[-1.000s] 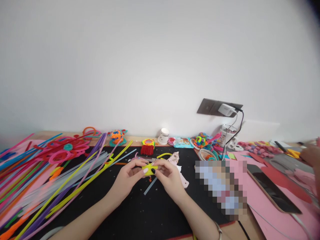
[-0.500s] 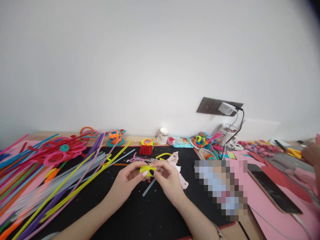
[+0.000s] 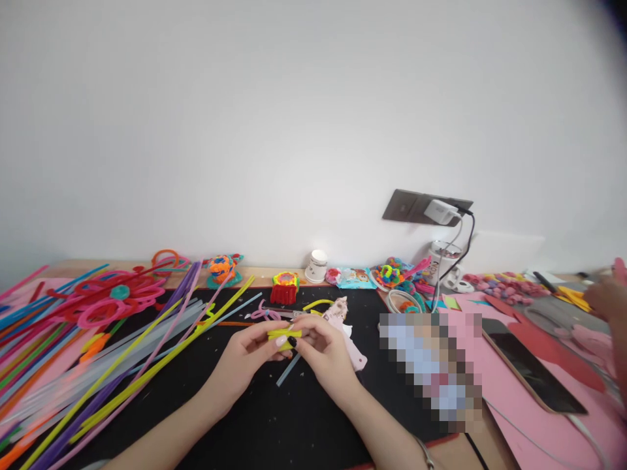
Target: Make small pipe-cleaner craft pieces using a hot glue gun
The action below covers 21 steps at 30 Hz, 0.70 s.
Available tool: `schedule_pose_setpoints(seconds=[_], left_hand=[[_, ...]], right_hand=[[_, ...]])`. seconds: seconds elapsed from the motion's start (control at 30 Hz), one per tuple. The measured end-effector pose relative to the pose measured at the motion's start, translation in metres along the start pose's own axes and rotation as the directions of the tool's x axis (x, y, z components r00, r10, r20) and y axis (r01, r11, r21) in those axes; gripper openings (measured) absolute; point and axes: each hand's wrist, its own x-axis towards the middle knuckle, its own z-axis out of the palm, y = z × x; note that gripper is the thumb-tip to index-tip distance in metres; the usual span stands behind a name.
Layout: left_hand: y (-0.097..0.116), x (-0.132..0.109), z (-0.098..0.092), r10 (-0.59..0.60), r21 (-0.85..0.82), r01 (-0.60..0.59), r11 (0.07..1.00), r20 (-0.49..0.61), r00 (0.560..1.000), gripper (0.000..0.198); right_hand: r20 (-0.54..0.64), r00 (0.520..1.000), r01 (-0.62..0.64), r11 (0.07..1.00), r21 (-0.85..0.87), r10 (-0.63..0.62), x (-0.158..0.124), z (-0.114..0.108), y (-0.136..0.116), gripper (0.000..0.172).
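Between my two hands is a small bundle of folded yellow pipe cleaner, held over the black mat. My left hand pinches its left end with thumb and fingers. At the other end, my right hand grips it, the dark-nailed thumb pressed on its front. A pale glue stick lies on the mat just below my hands. Behind them rest a purple pipe-cleaner loop and a red and yellow pipe-cleaner piece. My fingers hide part of the yellow bundle.
Many long pipe cleaners spread across the left, with a pink-red flower on top. A paper cup stands by the wall. Rightward lie a phone and pink paper. Another person's hand is at the far right.
The yellow bundle has turned slightly and sits flatter between my fingers. The whole view has shifted a little. The other person's hand has moved slightly.
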Motion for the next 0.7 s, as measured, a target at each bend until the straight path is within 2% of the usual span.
schedule_pose_setpoints(seconds=[0.37, 0.7], left_hand=[[-0.003, 0.000, -0.002, 0.027, 0.120, -0.023, 0.993, -0.029, 0.999, 0.024], [-0.012, 0.007, -0.007, 0.013, 0.181, 0.003, 0.984, -0.086, 0.996, 0.024]], right_hand=[[-0.049, 0.996, -0.077, 0.997, 0.032, 0.079, 0.000, 0.001, -0.002, 0.010], [-0.106, 0.989, -0.102, 0.995, 0.018, 0.103, 0.001, 0.001, 0.001, 0.020]])
